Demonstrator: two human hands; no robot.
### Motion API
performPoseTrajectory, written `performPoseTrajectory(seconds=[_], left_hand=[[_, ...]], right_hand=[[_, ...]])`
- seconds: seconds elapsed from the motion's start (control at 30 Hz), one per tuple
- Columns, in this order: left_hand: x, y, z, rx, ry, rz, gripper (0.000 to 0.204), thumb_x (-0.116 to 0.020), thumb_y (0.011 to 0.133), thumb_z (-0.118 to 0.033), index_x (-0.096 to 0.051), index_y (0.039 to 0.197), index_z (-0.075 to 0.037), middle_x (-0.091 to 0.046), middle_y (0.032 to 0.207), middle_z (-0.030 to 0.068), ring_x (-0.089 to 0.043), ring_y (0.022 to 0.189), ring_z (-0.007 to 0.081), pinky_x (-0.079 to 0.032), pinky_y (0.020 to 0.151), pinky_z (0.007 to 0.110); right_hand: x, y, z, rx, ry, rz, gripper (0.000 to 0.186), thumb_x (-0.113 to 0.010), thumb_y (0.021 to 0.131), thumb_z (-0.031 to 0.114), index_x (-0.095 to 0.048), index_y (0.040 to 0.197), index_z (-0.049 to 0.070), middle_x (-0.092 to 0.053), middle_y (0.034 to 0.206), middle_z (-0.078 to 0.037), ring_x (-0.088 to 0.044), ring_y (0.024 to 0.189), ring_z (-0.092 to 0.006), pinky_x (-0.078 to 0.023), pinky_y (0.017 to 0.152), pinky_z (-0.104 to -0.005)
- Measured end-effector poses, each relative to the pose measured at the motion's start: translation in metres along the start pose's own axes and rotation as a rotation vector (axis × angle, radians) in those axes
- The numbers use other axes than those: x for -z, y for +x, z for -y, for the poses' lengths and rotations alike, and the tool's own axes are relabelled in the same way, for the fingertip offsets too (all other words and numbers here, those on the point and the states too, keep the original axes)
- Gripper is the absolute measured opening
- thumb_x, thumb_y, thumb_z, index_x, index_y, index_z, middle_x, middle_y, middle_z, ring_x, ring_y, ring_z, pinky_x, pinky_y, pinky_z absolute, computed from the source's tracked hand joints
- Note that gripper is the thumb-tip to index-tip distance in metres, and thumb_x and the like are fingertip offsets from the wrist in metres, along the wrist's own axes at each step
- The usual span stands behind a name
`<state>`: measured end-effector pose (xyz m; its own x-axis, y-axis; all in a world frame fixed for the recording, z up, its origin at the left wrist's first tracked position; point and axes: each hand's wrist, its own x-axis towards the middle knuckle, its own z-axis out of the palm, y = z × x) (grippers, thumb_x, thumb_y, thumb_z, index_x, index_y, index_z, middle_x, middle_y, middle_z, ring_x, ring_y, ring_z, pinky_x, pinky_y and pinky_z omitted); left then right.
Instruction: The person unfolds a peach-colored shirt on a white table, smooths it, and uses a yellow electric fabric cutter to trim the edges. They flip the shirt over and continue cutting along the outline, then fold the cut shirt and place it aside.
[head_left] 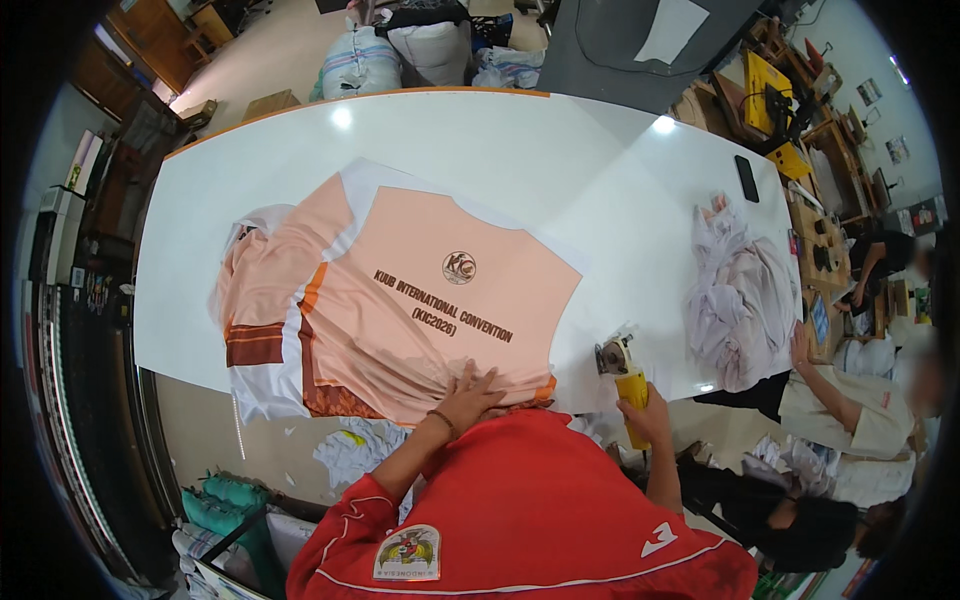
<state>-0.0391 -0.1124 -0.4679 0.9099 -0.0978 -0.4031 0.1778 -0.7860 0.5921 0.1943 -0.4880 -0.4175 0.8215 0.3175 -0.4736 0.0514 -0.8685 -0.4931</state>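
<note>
Peach printed fabric (pixel 415 230) with a white margin, a dark round emblem and dark lettering lies over the middle of the white table. My left hand (pixel 468 402) rests flat on its near part, fingers spread, where the cloth is wrinkled. To the right, my right hand (pixel 652 418) is wrapped around the yellow handle of an electric fabric cutter (pixel 630 384). The cutter's metal head points away from me, at the table's near edge and apart from the peach cloth. More peach fabric (pixel 262 275) with brown and orange bands is bunched on the left.
A heap of pale offcuts (pixel 735 300) lies on the right of the white table (pixel 600 170), with a black phone (pixel 746 178) behind it. Other people (pixel 850 400) are at the right edge. Stuffed sacks (pixel 362 65) stand beyond the far edge; white scraps (pixel 365 455) are on the floor.
</note>
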Motion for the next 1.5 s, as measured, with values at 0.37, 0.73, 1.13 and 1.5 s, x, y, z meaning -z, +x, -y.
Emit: performPoseTrajectory(seconds=[0.37, 0.73, 1.13, 1.5], left_hand=[[0.052, 0.06, 0.003, 0.181, 0.024, -0.776, 0.071, -0.068, 0.099, -0.056, -0.056, 0.155, -0.014, -0.048, 0.163, 0.0239, -0.04, 0.152, 0.0461, -0.029, 0.125, 0.063], [0.03, 0.07, 0.01, 0.216, 0.23, -0.64, 0.088, -0.061, 0.098, -0.069, -0.045, 0.165, -0.014, -0.025, 0.175, 0.0274, -0.021, 0.16, 0.0529, -0.018, 0.128, 0.068], [0.033, 0.069, 0.01, 0.215, 0.188, -0.628, 0.087, -0.063, 0.097, -0.067, -0.045, 0.165, -0.014, -0.026, 0.174, 0.0275, -0.022, 0.161, 0.0517, -0.018, 0.129, 0.067], [0.037, 0.067, 0.007, 0.225, 0.187, -0.627, 0.084, -0.062, 0.098, -0.065, -0.048, 0.163, -0.014, -0.031, 0.172, 0.0286, -0.025, 0.16, 0.0508, -0.02, 0.129, 0.066]], right_hand=[[0.048, 0.078, 0.095, 0.105, -0.359, -0.059, 0.07, -0.082, 0.083, 0.052, -0.06, 0.132, 0.009, -0.077, 0.104, -0.027, -0.074, 0.099, -0.0495, -0.059, 0.086, -0.0569], [0.059, 0.146, 0.12, 0.183, -0.468, 0.02, 0.073, -0.081, 0.079, 0.057, -0.059, 0.133, 0.014, -0.075, 0.103, -0.026, -0.074, 0.1, -0.0482, -0.06, 0.084, -0.0564], [0.055, 0.166, 0.144, 0.29, -0.504, 0.01, 0.065, -0.079, 0.079, 0.054, -0.06, 0.127, 0.013, -0.076, 0.094, -0.024, -0.075, 0.093, -0.0474, -0.06, 0.079, -0.0562], [0.038, 0.189, 0.202, 0.228, -0.603, 0.082, 0.075, -0.078, 0.079, 0.056, -0.056, 0.139, 0.015, -0.075, 0.107, -0.023, -0.076, 0.101, -0.0426, -0.06, 0.084, -0.0538]])
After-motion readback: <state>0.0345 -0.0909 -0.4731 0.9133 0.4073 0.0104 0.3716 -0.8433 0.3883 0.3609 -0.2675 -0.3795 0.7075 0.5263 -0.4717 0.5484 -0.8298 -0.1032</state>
